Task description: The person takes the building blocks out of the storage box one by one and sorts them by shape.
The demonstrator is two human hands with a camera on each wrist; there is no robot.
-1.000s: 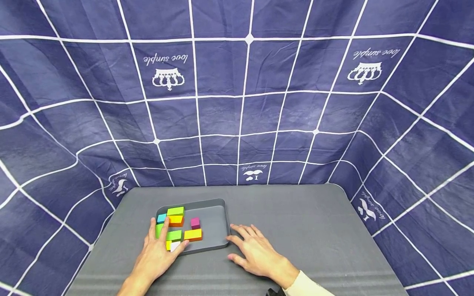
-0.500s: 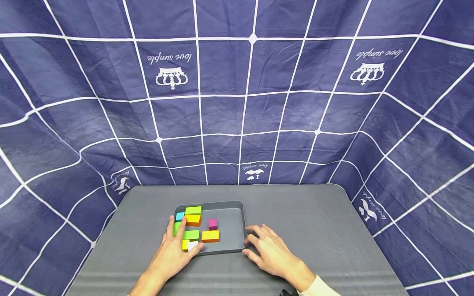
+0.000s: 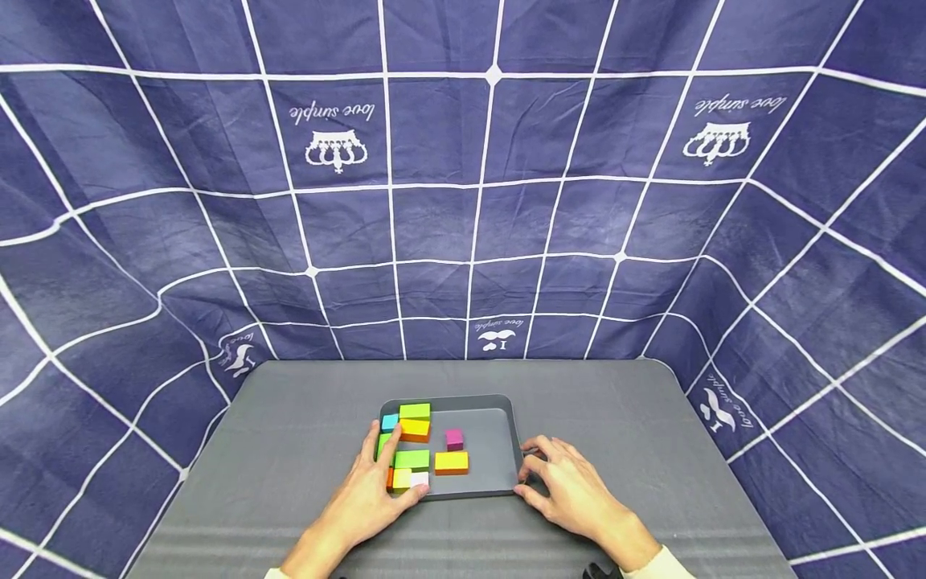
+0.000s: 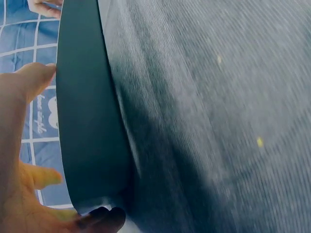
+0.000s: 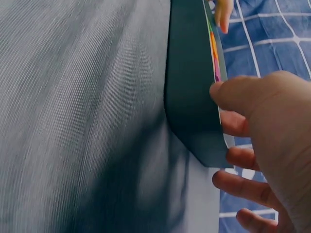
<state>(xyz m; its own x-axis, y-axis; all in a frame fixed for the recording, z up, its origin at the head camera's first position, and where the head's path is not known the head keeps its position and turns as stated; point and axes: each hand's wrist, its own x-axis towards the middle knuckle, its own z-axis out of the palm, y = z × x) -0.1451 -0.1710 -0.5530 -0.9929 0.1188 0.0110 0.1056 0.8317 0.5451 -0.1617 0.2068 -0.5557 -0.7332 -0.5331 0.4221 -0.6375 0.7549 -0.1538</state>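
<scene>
A grey tray [image 3: 485,458] with a raised rim lies on the grey table. My left hand [image 3: 362,490] is spread along its left end, fingers over the left rim and thumb at the front edge by a white block [image 3: 419,479]. At the opposite end my right hand [image 3: 571,494] has bent, loosely spread fingers at the right rim, with the thumb at the front right corner. Left of centre in the tray are green blocks [image 3: 412,460], an orange block [image 3: 415,430], a blue block [image 3: 390,422], a yellow block [image 3: 402,479], a yellow-orange block [image 3: 452,463] and a magenta block [image 3: 453,439].
The grey table [image 3: 651,434] has ridges along its front. Behind it and at both sides hangs a blue cloth [image 3: 434,225] with white grid lines and printed crowns.
The tray with its blocks has slid right across the table, both hands travelling along with it. My right fingers are more bent than before. The head view has shifted slightly.
</scene>
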